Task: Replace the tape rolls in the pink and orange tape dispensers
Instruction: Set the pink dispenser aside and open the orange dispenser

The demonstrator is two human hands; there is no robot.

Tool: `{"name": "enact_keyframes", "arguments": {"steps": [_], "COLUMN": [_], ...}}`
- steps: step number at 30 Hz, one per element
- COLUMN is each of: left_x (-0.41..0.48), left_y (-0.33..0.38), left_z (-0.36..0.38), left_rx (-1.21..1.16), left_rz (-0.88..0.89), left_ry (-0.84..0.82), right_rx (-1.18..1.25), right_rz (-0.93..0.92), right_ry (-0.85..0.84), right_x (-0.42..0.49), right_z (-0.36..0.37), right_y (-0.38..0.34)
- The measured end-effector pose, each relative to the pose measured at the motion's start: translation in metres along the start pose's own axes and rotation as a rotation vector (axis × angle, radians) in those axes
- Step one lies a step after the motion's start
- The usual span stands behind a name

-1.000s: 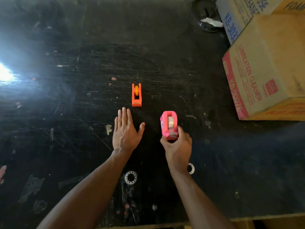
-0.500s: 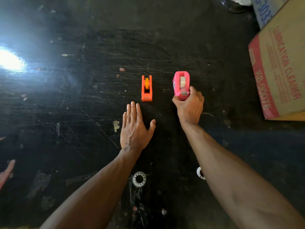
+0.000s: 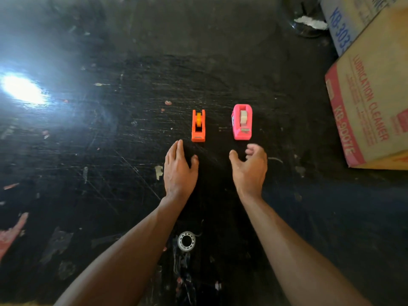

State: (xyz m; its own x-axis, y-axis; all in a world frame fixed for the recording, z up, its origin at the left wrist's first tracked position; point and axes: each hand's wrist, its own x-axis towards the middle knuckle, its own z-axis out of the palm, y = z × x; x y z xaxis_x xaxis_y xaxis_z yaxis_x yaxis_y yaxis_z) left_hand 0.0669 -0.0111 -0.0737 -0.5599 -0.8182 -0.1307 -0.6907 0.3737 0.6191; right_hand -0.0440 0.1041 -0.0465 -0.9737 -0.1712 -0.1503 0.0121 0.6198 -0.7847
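Observation:
The orange tape dispenser (image 3: 198, 126) stands on the black table (image 3: 110, 151) with an orange roll in it. To its right stands the pink tape dispenser (image 3: 242, 121), holding a pale roll. My left hand (image 3: 179, 171) lies flat on the table just below the orange dispenser, fingers straight. Below the pink dispenser my right hand (image 3: 250, 168) hovers with loosely curled fingers, holding nothing and not touching it. A clear empty tape core (image 3: 186, 241) lies on the table between my forearms.
Cardboard boxes (image 3: 373, 102) printed "Lubrication Cleaner" stand at the right edge. A dark round object with a white scrap (image 3: 309, 21) sits at the far right back. Bright glare (image 3: 22, 89) covers the table's left side.
My right hand carried the pink dispenser forward, set it down beside the orange one, and let go, pulling back a little. My left hand stayed flat on the table.

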Motion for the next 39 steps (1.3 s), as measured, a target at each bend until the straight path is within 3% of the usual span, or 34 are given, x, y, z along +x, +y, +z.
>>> {"name": "enact_keyframes", "arguments": {"steps": [3,7,12,18,29,39], "left_x": [0.029,0.072,0.099,0.100,-0.004,-0.111], "left_y": [0.016,0.029,0.033,0.028,0.010,0.006], "left_z": [-0.013,-0.026,-0.022,-0.019,-0.039,-0.059], "left_rx": [-0.252,-0.314,-0.366,-0.506,-0.530,-0.651], "left_rz": [-0.165,-0.191,-0.178,-0.189,-0.101,-0.144], "left_ry": [0.005,-0.087,-0.252,-0.230,-0.300,-0.314], "right_rx": [0.019,0.003,-0.011,0.115,0.373,0.504], "right_rz": [-0.051,-0.142,-0.109,0.009,0.175,0.189], "right_ry": [-0.156,-0.330,-0.429,-0.463,-0.535,-0.618], "right_x": [0.000,0.031,0.058,0.060,-0.017,-0.103], "right_z": [0.013,0.035,0.059,0.062,0.005,-0.069], "right_y": [-0.009,-0.039,-0.062,-0.060,-0.018,0.004]}}
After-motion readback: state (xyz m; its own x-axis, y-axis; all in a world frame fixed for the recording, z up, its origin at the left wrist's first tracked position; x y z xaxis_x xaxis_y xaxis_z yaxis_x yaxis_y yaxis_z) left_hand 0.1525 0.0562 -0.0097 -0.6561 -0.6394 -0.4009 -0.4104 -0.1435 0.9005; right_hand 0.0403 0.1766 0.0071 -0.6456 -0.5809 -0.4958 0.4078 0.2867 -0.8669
